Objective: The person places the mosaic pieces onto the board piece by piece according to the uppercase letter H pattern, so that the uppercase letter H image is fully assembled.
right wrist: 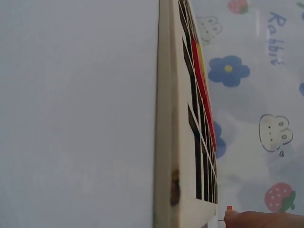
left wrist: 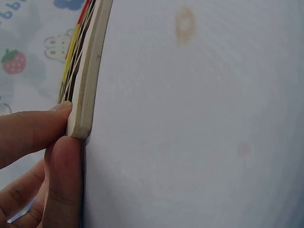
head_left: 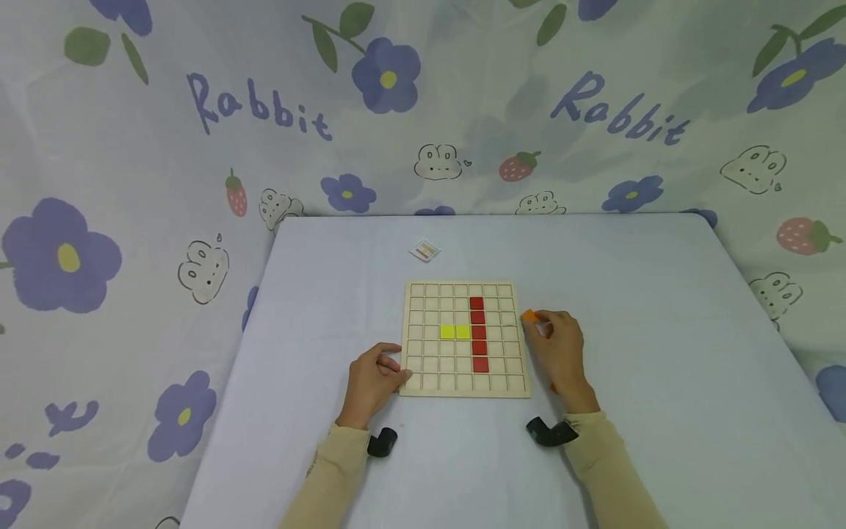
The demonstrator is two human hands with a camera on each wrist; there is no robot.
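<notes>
A square wooden grid board (head_left: pixel 429 382) lies on the table, with several red tiles (head_left: pixel 479 333) in one column and two yellow tiles (head_left: pixel 454 332) in a row touching its middle. My left hand (head_left: pixel 371 382) grips the board's near left corner; in the left wrist view its thumb and a finger (left wrist: pixel 65 164) pinch the board's edge (left wrist: pixel 88 90). Just off the board's right edge, my right hand (head_left: pixel 560 356) pinches an orange tile (head_left: pixel 529 316). The right wrist view shows a fingertip of that hand (right wrist: pixel 256 219) against a bit of orange (right wrist: pixel 229 208). Another orange piece (head_left: pixel 554 388) is partly hidden under the right hand.
A small printed card (head_left: pixel 426 250) lies behind the board on the white-covered table (head_left: pixel 317 286). A patterned cloth (head_left: pixel 476 110) hangs behind the table's back edge. Dark devices are worn at the left wrist (head_left: pixel 382 442) and right wrist (head_left: pixel 551 433).
</notes>
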